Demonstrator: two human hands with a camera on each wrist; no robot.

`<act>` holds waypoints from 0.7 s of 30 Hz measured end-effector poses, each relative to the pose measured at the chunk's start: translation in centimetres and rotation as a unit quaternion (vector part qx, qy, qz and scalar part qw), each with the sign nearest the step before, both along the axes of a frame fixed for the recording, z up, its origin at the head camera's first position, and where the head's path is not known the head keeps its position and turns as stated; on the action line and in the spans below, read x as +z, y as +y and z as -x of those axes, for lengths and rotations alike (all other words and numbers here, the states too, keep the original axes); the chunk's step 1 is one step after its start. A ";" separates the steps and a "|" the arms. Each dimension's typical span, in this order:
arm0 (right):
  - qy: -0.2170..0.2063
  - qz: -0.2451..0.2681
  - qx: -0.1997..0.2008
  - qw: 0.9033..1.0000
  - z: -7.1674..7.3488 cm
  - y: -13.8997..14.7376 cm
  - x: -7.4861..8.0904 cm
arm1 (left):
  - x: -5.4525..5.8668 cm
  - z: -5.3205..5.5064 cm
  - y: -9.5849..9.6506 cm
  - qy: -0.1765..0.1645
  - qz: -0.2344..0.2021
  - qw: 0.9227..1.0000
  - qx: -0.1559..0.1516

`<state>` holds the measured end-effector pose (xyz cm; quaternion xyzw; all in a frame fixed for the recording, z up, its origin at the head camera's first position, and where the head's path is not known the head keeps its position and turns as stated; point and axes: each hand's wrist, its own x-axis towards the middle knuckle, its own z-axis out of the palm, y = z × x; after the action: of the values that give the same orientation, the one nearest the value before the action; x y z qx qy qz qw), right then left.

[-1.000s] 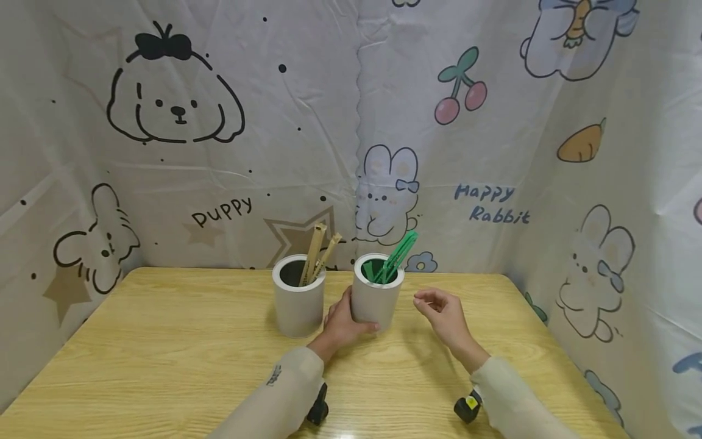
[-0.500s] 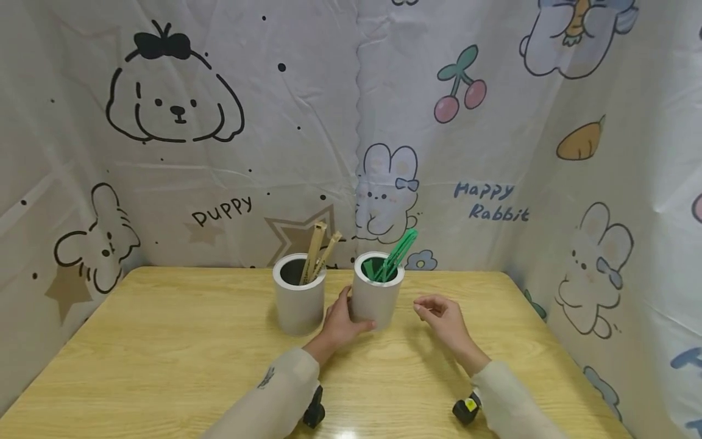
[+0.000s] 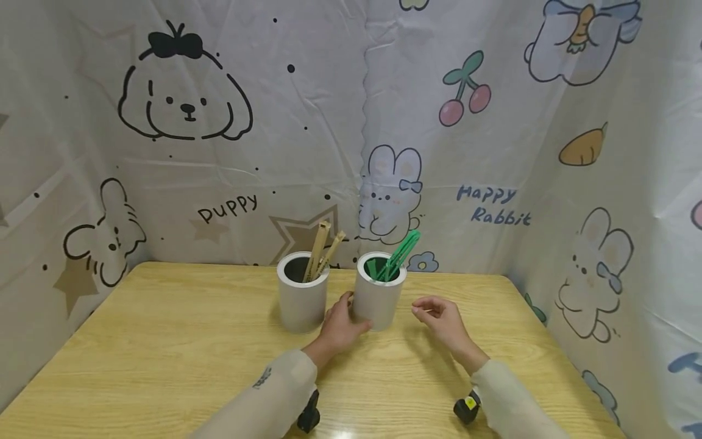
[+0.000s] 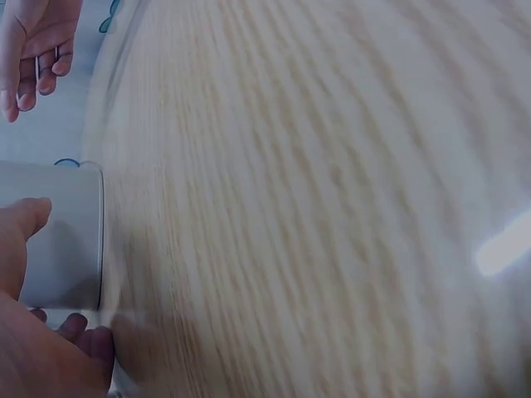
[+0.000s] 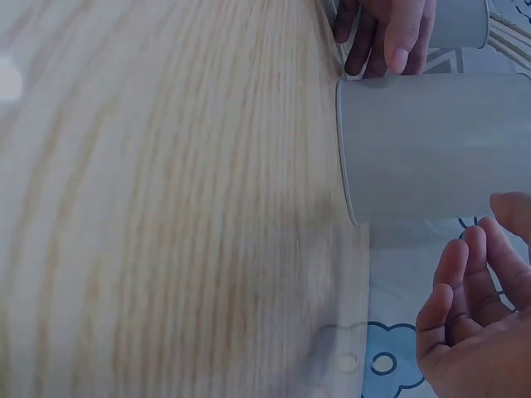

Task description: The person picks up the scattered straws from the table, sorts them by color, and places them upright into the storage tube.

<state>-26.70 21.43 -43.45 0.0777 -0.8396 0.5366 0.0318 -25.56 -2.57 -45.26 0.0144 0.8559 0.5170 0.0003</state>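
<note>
Two white cylindrical cups stand side by side on the table. The left cup (image 3: pixel 300 308) holds several slim tan sticks (image 3: pixel 316 251) with dark print. Slim green sticks (image 3: pixel 403 251) lean to the right in the right cup (image 3: pixel 382 305). My left hand (image 3: pixel 337 329) is beside the right cup's left side, thumb toward the front and fingers between the cups. In the right wrist view its thumb tip and fingers are right at the cup's wall, spread rather than wrapped round it. My right hand (image 3: pixel 443 320) hovers right of that cup, fingers loosely bent, holding nothing.
The wood-grain table (image 3: pixel 181 341) ends at a printed cloth (image 3: pixel 307 152) hung behind and along both sides. Small black devices sit under both wrists, one at the left (image 3: pixel 309 414) and one at the right (image 3: pixel 466 410).
My left hand has loosened and drawn slightly left from the right cup, its thumb sliding back off the front. The head view has shifted a little. The cups and my right hand stay in place.
</note>
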 end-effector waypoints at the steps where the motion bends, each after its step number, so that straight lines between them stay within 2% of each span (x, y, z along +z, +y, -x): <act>1: 0.001 -0.005 0.002 1.000 0.0 0.1 0.0 | 0.0 0.0 0.0 0.000 0.004 1.000 0.001; 6: 0.013 -0.031 0.014 0.999 0.0 0.3 0.3 | -0.1 0.1 -0.1 -0.010 0.006 1.000 -0.007; 12: 0.017 -0.046 0.034 0.998 -0.1 0.6 0.3 | 0.3 -0.2 -0.6 -0.015 0.012 0.999 -0.026; 21: 0.014 -0.072 0.062 0.995 0.2 0.9 0.1 | 0.7 -0.4 -1.2 0.009 0.015 0.999 -0.039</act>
<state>-26.86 22.37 -43.35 0.1393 -0.8690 0.4747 0.0050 -25.12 -3.72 -44.55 0.0518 0.8625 0.5033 0.0130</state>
